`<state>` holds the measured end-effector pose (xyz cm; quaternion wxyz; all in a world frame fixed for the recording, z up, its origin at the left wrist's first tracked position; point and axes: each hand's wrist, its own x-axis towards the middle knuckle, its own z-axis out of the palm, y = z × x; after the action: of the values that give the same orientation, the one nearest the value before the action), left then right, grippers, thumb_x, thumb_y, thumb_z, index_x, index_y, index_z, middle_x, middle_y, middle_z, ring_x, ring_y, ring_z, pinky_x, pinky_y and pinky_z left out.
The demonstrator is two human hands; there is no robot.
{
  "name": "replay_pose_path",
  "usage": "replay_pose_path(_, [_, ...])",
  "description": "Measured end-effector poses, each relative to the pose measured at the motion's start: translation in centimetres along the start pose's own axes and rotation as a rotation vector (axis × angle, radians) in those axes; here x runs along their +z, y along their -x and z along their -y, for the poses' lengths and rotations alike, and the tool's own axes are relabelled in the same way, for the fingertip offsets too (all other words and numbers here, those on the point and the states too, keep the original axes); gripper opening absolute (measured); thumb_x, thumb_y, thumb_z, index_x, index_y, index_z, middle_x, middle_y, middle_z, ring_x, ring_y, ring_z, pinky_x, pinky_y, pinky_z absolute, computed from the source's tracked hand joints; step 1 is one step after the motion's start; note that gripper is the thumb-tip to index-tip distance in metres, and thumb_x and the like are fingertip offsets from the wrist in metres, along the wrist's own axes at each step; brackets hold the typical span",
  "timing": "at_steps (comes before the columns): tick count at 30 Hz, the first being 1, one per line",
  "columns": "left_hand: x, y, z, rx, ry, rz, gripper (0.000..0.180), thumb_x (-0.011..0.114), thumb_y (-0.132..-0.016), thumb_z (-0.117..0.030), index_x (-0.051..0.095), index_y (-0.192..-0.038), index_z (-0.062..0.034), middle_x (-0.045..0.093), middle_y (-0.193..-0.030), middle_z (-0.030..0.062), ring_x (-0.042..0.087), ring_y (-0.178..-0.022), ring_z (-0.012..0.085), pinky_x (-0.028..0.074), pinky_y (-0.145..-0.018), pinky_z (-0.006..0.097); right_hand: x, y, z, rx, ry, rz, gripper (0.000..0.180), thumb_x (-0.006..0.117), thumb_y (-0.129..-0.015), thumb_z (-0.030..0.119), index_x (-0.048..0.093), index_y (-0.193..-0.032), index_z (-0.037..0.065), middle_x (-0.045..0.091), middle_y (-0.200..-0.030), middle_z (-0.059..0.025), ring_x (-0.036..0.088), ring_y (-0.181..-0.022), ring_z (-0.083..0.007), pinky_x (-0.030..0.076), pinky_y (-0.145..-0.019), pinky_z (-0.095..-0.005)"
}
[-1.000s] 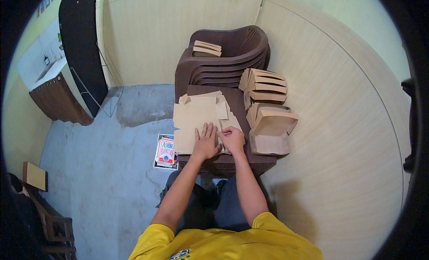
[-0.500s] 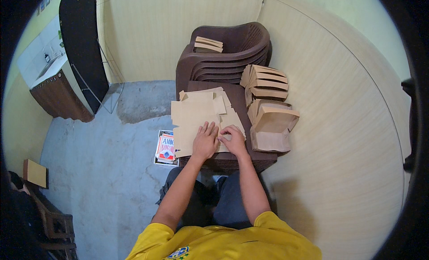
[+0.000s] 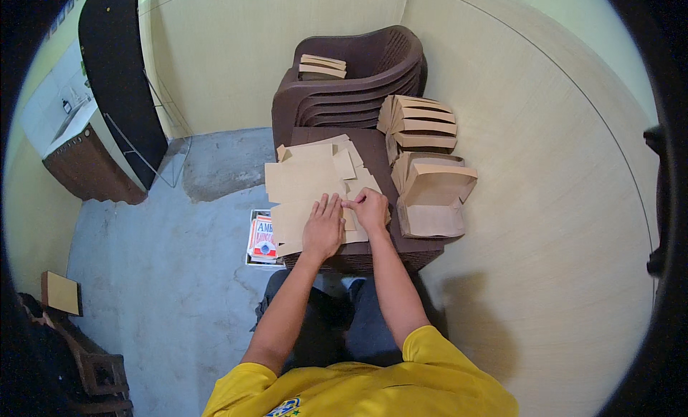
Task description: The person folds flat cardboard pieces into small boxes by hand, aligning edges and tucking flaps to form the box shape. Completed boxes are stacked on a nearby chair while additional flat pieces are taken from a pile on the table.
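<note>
A flat, die-cut kraft cardboard box blank point(image 3: 304, 177) lies over other flat blanks on a dark brown plastic seat point(image 3: 408, 256) in front of me. My left hand point(image 3: 324, 229) rests flat on the top blank, its fingers stretched out and pointing away from me. Just to its right, my right hand point(image 3: 370, 210) is closed in a pinch at the blank's right edge, thumb toward the left hand. The fingers hide part of the edge flap they hold. An opened, folded cardboard box point(image 3: 431, 220) stands to the right of the blanks.
Behind it sits a nested stack of folded boxes point(image 3: 428, 123). More box pieces point(image 3: 322, 67) lie on stacked brown chairs point(image 3: 344, 98). A white bin point(image 3: 263, 238) with printed cartons stands on the floor at left. A pale wall panel point(image 3: 545, 223) bounds the right side.
My right hand has turned and its fingers have drawn closer into a pinch at the blank's edge. My left hand stays flat on the cardboard. The whole view has shifted slightly.
</note>
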<state>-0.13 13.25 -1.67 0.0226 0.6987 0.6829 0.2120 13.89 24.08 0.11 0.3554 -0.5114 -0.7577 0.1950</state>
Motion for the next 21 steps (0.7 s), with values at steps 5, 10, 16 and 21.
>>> replay_pose_path(5, [0.1,-0.5,-0.7,-0.181,0.184,-0.052,0.057,0.043,-0.114,-0.032,0.043,-0.163,-0.0008,0.044,-0.169,0.0178,0.031,-0.162,0.0351,0.021,-0.134,0.051,-2.9,2.6,0.5,0.067,0.033,-0.02,0.043,0.095,-0.079,0.035,0.072,-0.081,-0.001,0.073,-0.075,-0.0206,0.074,-0.072,-0.0384,0.058,-0.07,-0.0461])
replay_pose_path(10, [-0.2,-2.2,-0.2,-0.239,0.163,0.03,0.059,0.047,-0.113,-0.034,0.041,-0.164,-0.0067,0.043,-0.17,0.0191,0.032,-0.162,0.0355,0.018,-0.134,0.058,-4.9,6.6,0.0,0.084,0.178,-0.016,0.045,0.094,-0.078,0.035,0.077,-0.091,-0.004,0.074,-0.075,-0.021,0.076,-0.075,-0.0379,0.059,-0.075,-0.0465])
replay_pose_path(16, [-0.2,-2.7,-0.3,-0.175,-0.106,0.214,0.067,0.051,-0.108,-0.048,0.045,-0.163,-0.0101,0.026,-0.179,0.0148,0.02,-0.167,0.0331,0.01,-0.133,0.065,-4.7,6.6,0.3,0.217,0.106,0.032,0.049,0.094,-0.079,0.035,0.079,-0.103,-0.005,0.076,-0.093,-0.0252,0.076,-0.09,-0.0408,0.06,-0.086,-0.0489])
replay_pose_path(21, [0.4,-2.1,-0.6,-0.16,-0.067,0.115,0.069,0.046,-0.109,-0.051,0.041,-0.166,-0.0104,0.022,-0.181,0.0136,0.014,-0.169,0.0303,0.005,-0.134,0.063,-4.9,7.5,2.7,0.273,0.212,0.095,0.049,0.09,-0.083,0.036,0.077,-0.114,-0.001,0.07,-0.119,-0.0252,0.073,-0.109,-0.0408,0.059,-0.093,-0.0524])
